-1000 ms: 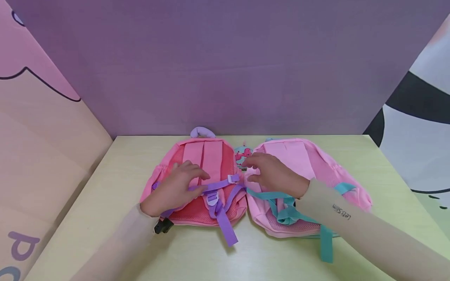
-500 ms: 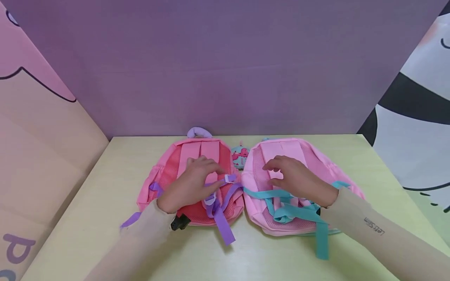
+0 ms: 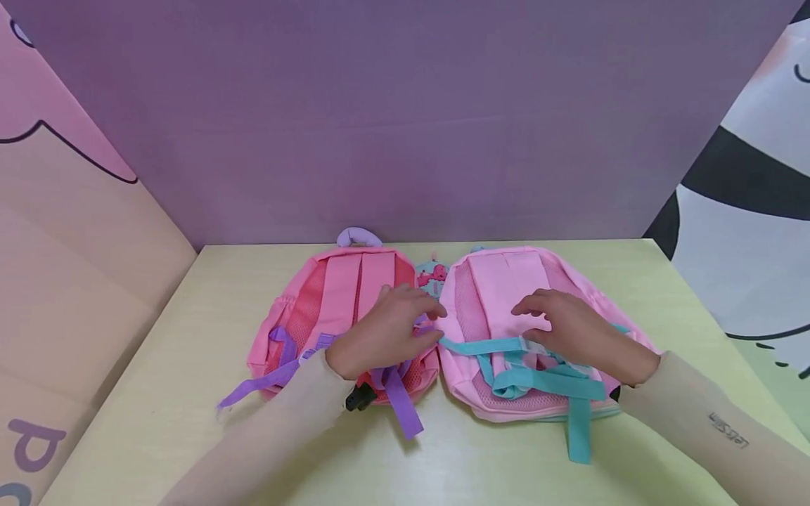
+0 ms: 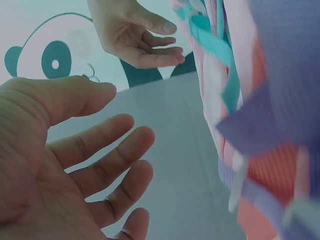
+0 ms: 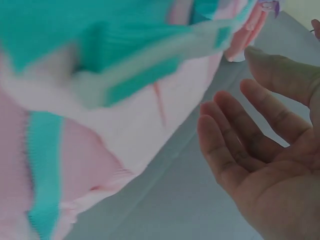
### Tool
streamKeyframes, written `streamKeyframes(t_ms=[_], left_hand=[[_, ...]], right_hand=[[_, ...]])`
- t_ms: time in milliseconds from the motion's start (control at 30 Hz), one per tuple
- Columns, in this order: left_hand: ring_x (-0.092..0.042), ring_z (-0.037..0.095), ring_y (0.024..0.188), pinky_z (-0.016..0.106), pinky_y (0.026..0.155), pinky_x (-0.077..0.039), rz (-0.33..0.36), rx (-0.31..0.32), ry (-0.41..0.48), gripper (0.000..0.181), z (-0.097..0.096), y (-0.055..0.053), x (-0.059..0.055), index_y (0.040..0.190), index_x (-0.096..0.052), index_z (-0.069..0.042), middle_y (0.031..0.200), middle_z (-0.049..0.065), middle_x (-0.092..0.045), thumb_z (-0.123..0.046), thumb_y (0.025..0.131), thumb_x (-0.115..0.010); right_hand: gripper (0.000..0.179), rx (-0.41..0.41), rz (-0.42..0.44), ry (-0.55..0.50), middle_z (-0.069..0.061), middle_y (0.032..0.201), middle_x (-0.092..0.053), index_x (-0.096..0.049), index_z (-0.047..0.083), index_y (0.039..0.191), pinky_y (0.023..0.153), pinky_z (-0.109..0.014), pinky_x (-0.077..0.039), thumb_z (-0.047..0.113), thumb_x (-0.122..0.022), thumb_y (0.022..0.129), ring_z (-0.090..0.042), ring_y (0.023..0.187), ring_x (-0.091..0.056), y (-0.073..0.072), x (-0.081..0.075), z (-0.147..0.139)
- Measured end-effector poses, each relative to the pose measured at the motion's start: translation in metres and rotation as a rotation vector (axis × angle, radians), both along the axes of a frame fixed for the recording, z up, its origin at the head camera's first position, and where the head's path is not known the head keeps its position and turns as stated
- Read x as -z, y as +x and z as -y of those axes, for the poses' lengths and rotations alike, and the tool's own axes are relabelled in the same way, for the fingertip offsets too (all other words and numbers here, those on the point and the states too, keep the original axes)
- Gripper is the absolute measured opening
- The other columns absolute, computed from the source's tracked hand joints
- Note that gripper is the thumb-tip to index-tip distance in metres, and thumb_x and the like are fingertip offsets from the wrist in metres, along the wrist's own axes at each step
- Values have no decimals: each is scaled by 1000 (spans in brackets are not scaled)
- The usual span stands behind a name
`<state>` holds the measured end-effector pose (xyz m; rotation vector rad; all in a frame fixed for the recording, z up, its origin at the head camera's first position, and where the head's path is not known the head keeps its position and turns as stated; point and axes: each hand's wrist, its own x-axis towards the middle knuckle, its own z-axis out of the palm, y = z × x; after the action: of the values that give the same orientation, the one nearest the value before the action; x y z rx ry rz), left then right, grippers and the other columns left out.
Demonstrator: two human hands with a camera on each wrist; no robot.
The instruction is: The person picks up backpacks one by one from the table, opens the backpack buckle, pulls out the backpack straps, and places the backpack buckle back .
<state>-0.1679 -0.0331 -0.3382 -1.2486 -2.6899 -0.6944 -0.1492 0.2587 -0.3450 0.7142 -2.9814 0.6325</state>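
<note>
Two small children's backpacks lie side by side with their strap sides up. The left one is a coral backpack (image 3: pixel 338 288) with purple straps (image 3: pixel 401 404). On its right is a light pink backpack (image 3: pixel 506 288) with teal straps (image 3: pixel 538 381). My left hand (image 3: pixel 392 327) hovers over the coral backpack's right part, fingers loosely bent and holding nothing. My right hand (image 3: pixel 572 327) is above the light pink backpack, likewise with nothing in it. Both wrist views show bare palms, the left palm (image 4: pixel 30 175) and the right palm (image 5: pixel 280 190), apart from the bags.
A small teal and red patterned item (image 3: pixel 432 275) sits between the bags at the back, partly hidden. The pale table (image 3: pixel 455 471) ends at a purple back wall (image 3: pixel 418 140). Printed panels stand on the left (image 3: pixel 76 267) and right (image 3: pixel 753 281).
Both hands have moved to the right over the bags, the right one from the gap between them to above the pink backpack. The bags stay in place; a purple strap end at left came into view.
</note>
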Motion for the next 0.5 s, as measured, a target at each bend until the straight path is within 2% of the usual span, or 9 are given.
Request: streamKeyframes(t_ms=[167,300,500], left_hand=[[-51,12,93,32,80,-35,18,23,-58,22,-23,3,4,106,-69,-16,94,-6,-64,-25,86,-69],[-49,11,89,31,79,-36,73,32,-106,25,-43,4,10,108,-69,-16,97,-5,-64,-27,86,-69],[-48,10,94,27,79,-39,150,38,-135,29,-67,6,15,112,-68,-18,105,-6,-64,-29,85,-70]], right_hand=[[34,21,46,-2,-7,103,-63,-65,3,110,82,-47,-48,6,-77,77,-30,98,-59,5,8,-11],[30,35,78,-1,-6,100,-63,-67,4,106,81,-48,-49,6,-77,77,-31,96,-59,7,12,-16],[29,44,102,-23,1,93,-63,-67,11,98,78,-44,-50,9,-81,73,-24,88,-59,9,21,-20]])
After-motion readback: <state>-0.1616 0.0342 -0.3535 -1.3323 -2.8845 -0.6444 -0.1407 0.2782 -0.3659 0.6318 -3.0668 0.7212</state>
